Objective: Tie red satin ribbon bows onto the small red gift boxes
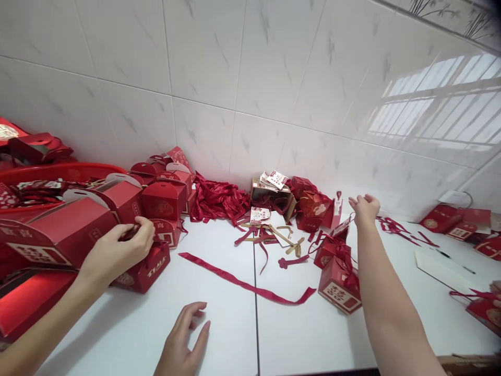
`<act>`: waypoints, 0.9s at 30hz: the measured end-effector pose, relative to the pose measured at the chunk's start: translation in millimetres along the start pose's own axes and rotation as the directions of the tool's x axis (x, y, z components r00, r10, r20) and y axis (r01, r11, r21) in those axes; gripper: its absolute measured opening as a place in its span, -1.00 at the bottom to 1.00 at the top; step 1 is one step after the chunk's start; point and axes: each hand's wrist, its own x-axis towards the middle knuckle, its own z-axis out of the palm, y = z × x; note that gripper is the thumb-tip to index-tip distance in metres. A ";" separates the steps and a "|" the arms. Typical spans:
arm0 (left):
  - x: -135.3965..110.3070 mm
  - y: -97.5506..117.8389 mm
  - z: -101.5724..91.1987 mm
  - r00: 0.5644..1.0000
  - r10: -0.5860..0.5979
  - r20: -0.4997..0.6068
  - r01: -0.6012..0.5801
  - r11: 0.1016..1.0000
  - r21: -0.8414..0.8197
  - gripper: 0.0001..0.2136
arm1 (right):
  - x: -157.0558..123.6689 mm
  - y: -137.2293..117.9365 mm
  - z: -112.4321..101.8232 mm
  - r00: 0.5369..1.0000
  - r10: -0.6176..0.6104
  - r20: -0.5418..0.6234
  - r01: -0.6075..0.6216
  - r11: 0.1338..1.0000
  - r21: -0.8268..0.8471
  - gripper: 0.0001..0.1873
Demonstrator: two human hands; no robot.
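My left hand hovers low over the white table, its fingers curved and thumb apart, holding nothing. Beyond it lies a long, flat red ribbon. My right hand is reached far forward with fingertips drawn together. A thin loop of string shows beside them; what they grip is too small to make out. Just below that hand stands a red gift box with a ribbon bow and a white-and-gold character panel. A printed card leans behind the bow.
A co-worker's hand touches red boxes stacked at left, near a red basin. Heaped ribbon, cards and ribbon scraps lie mid-table. At far right, another person's hand meets a ribboned box; a pen lies nearby.
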 end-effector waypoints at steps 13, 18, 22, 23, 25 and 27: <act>-6.6 12.2 -3.7 0.989 0.064 0.131 -0.067 0.998 0.022 -0.84 | -250.4 20.4 -51.8 0.289 0.050 0.956 0.602 0.767 -0.222 -0.83; -5.8 12.8 0.3 0.982 0.111 0.152 -0.131 0.983 0.131 -0.77 | -321.6 78.1 -72.4 0.352 0.283 0.892 0.751 0.484 -0.450 -0.92; -4.6 25.5 4.7 0.924 0.239 0.297 -0.305 0.931 0.201 -0.52 | -350.9 62.3 -85.8 0.158 0.305 0.939 0.668 0.668 -0.329 -0.87; -4.9 30.6 4.6 0.893 0.271 0.358 -0.352 0.918 0.184 -0.53 | -354.8 54.8 -88.9 0.092 0.317 0.944 0.581 0.753 -0.310 -0.86; -6.0 40.5 1.7 0.834 0.303 0.460 -0.397 0.910 0.121 -0.71 | -357.8 41.0 -94.5 0.027 0.343 0.939 0.341 0.880 -0.331 -0.85; -7.3 46.7 -5.2 0.808 0.288 0.513 -0.369 0.927 0.060 -0.83 | -353.8 31.0 -99.5 0.032 0.385 0.922 0.089 0.918 -0.386 -0.85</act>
